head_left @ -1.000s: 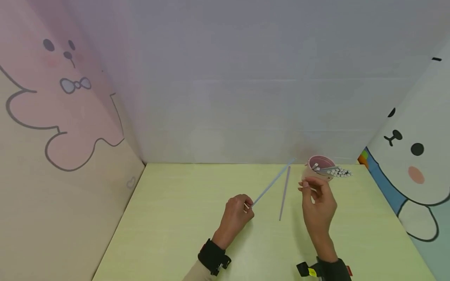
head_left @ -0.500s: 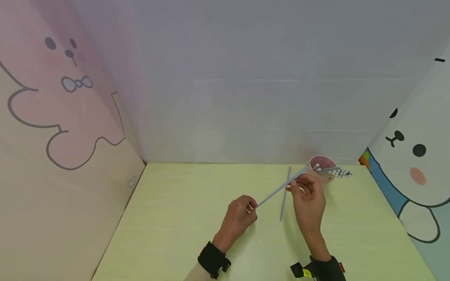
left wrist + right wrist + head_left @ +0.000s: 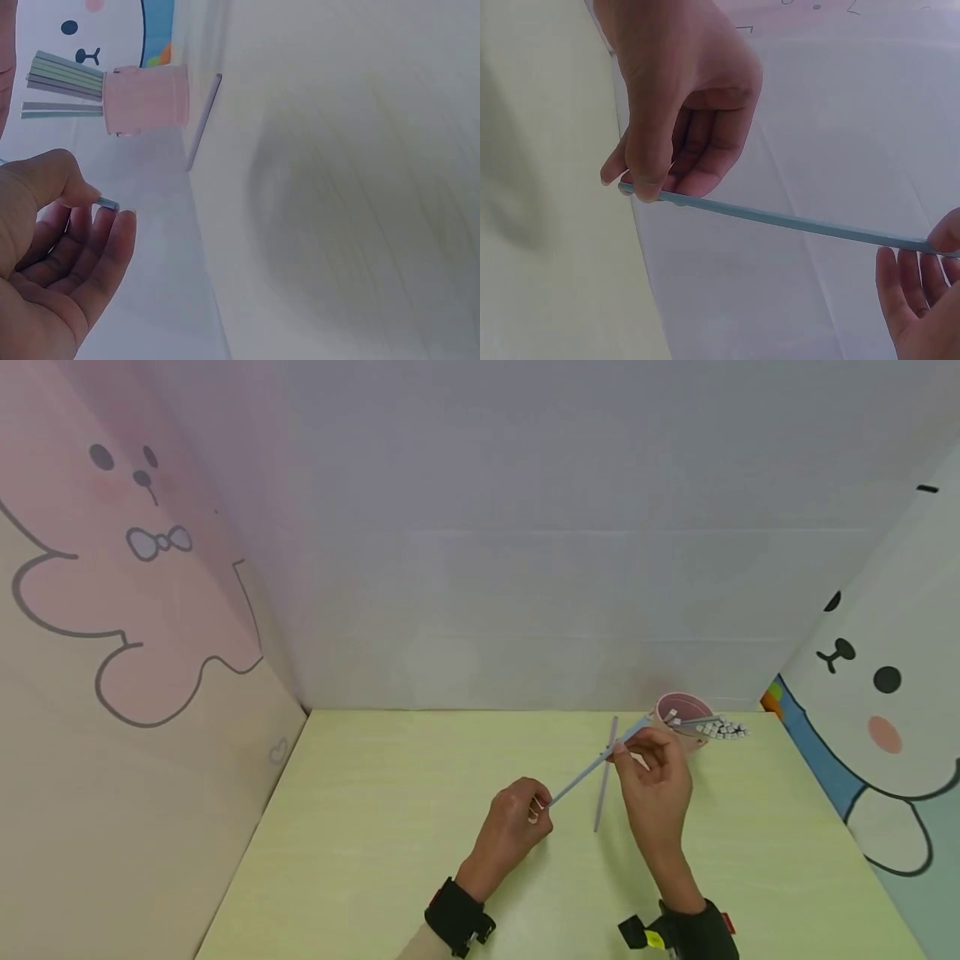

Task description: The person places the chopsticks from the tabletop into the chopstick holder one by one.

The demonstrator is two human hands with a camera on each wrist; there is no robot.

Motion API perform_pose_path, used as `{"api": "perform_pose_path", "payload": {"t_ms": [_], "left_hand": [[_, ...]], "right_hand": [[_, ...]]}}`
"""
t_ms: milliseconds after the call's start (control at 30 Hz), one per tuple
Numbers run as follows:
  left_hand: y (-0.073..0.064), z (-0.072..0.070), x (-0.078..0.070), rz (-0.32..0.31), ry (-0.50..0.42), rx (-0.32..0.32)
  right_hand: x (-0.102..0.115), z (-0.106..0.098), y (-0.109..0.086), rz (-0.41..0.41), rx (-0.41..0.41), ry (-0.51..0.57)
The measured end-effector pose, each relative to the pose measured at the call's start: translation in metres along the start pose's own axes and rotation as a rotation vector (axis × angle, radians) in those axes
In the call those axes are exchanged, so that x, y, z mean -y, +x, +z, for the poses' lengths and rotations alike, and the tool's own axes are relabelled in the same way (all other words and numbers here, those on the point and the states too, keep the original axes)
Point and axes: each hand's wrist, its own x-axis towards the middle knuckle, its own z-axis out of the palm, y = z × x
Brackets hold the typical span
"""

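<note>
A thin blue straw (image 3: 585,772) hangs above the yellow-green table (image 3: 390,827), held at both ends. My left hand (image 3: 536,803) pinches its near end, and the right wrist view shows that thumb and fingers closed on the straw (image 3: 780,219). My right hand (image 3: 621,750) pinches the straw farther along, close to its far tip. In the left wrist view only the short straw end (image 3: 109,204) shows between my left fingertips. A second straw (image 3: 600,810) lies flat on the table beneath the held one.
A pink cup (image 3: 678,714) lies on its side at the back right, with several straws (image 3: 720,727) sticking out of it. Cartoon-printed panels wall in the table on the left, back and right.
My right hand moved left from near the cup and took hold of the far part of the straw. My left hand kept its grip and shifted slightly right.
</note>
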Motion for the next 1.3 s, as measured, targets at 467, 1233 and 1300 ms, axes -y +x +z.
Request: {"api": "perform_pose_path", "payload": {"t_ms": [467, 1233, 1300], "left_hand": [[-0.002, 0.004, 0.007, -0.03, 0.056, -0.031], [0.006, 0.019, 0.023, -0.192, 0.227, -0.006], [0.004, 0.022, 0.026, -0.192, 0.245, -0.003]], "right_hand": [[0.012, -0.015, 0.023, -0.092, -0.051, 0.02], [0.08, -0.046, 0.103, -0.348, -0.416, -0.259], [0.08, -0.05, 0.104, -0.348, -0.433, -0.312]]}}
